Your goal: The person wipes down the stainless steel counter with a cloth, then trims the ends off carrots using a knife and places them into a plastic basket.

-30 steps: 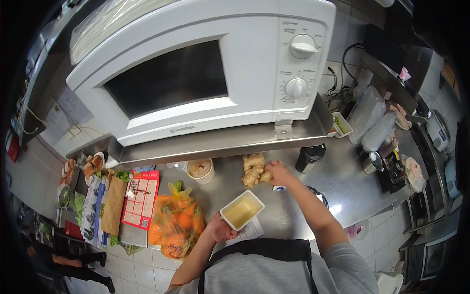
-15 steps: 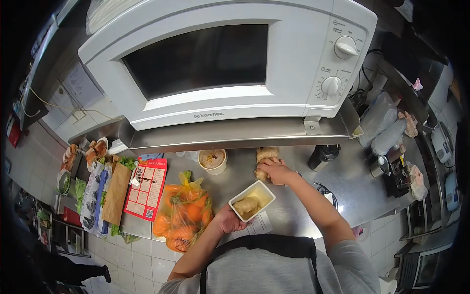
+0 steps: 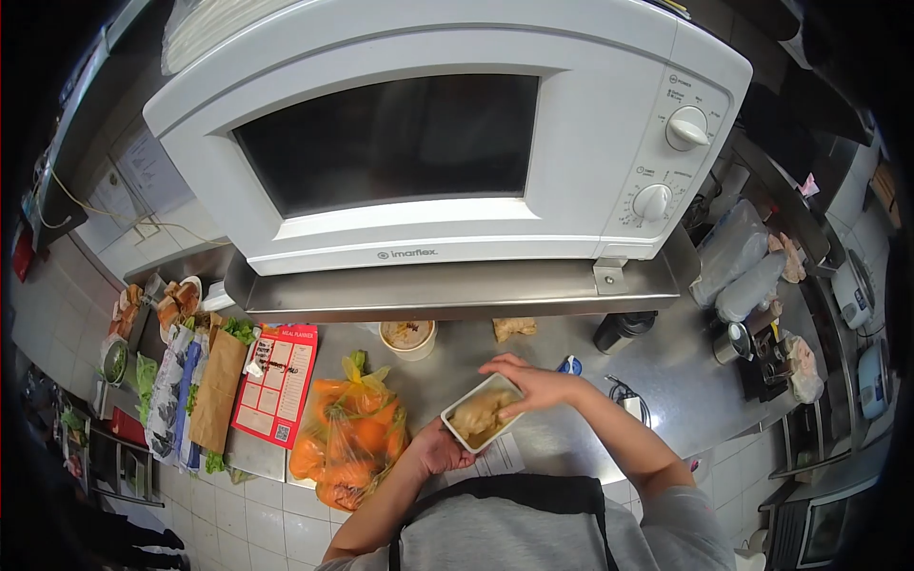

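My left hand [image 3: 441, 447] is closed around the lower left side of a small white rectangular tub [image 3: 464, 442], tilted slightly. Inside lie knobby, pale tan pieces that look like ginger root [image 3: 479, 411]. Over the tub's right end is my right hand [image 3: 536, 383]. Its fingers stretch past the upper corner and its thumb reaches inside, at the ginger; thumb and fingers are spread apart. Another piece of ginger [image 3: 515, 328] lies on the steel counter beyond the tub. A printed paper slip [image 3: 495, 457] shows partly beneath the tub.
A white microwave [image 3: 571, 171] sits on a steel shelf above the counter. To the left are a bag of orange produce [image 3: 357, 433], a round tub [image 3: 409, 340], a red meal planner [image 3: 278, 381] and a paper-wrapped bundle [image 3: 219, 390]. A black tumbler [image 3: 625, 331] and cable [image 3: 630, 404] are right.
My right hand has come back from the ginger on the counter to the tub. Less ginger lies on the counter and more is in the tub. A small blue-and-white item is now uncovered.
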Demonstrator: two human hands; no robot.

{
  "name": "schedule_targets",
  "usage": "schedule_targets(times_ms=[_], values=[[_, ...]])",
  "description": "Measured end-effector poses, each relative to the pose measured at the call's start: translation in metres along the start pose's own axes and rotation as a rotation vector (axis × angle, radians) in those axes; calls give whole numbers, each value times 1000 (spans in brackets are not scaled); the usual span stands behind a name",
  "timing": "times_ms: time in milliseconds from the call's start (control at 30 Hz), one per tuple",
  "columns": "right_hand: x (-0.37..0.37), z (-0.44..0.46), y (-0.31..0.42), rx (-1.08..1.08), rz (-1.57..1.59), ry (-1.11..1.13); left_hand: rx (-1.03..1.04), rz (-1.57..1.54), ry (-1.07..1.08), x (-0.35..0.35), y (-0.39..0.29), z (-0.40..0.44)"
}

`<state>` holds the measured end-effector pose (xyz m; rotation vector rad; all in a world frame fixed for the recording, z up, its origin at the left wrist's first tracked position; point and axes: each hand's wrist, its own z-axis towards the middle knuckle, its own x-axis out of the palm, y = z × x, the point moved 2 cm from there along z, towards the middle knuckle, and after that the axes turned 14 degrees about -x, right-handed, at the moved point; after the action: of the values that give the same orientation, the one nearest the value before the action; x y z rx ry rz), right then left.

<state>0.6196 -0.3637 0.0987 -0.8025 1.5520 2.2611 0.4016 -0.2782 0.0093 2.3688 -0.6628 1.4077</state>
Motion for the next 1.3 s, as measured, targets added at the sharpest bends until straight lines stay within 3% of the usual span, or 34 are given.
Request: schedule_targets(times_ms=[33, 133, 233, 367, 433, 500, 567, 667, 700, 800, 933, 1000, 1100, 1167, 1267, 1300], values=[[-6, 1, -9, 75, 65, -29, 2, 4, 15, -3, 0, 0], [-27, 16, -72, 317, -356, -150, 26, 13, 40, -8, 1, 5], [-24, 12, -121, 591, -743, -48, 37, 2, 27, -7, 3, 2], [-29, 9, -141, 527, -427, -207, 27, -31, 71, 1, 2, -1], [-36, 6, -96, 389, -133, -408, 33, -2, 35, -3, 1, 0], [-31, 1, -56, 233, -94, -422, 37, 0, 15, -1, -1, 2], [-20, -1, -15, -84, -209, -355, 35, -23, 2, 6, -2, 1], [3, -19, 22, 129, -418, 133, 55, 45, -28, 14, -10, 8], [0, -27, 27, 139, -362, 39, 6, -61, 116, 15, -11, 11], [-36, -58, 43, 144, -380, -413, 11, -142, 65, 31, -30, 30], [-93, -110, 49, 360, -841, -764, 79, -114, 238, 76, -68, 78], [-112, -125, 38, 413, -1084, -870, 228, -163, 196, 101, -82, 112], [-126, -138, 10, 585, -898, -954, 379, -222, 133, 99, -101, 172], [-120, -148, -26, 432, -769, -1089, 485, -224, 120, 95, -116, 206], [-119, -148, -25, 342, -677, -1170, 289, -580, -141, 110, -125, 221], [-122, -149, -24, 327, -664, -1165, 295, -474, -98, 108, -127, 220]])
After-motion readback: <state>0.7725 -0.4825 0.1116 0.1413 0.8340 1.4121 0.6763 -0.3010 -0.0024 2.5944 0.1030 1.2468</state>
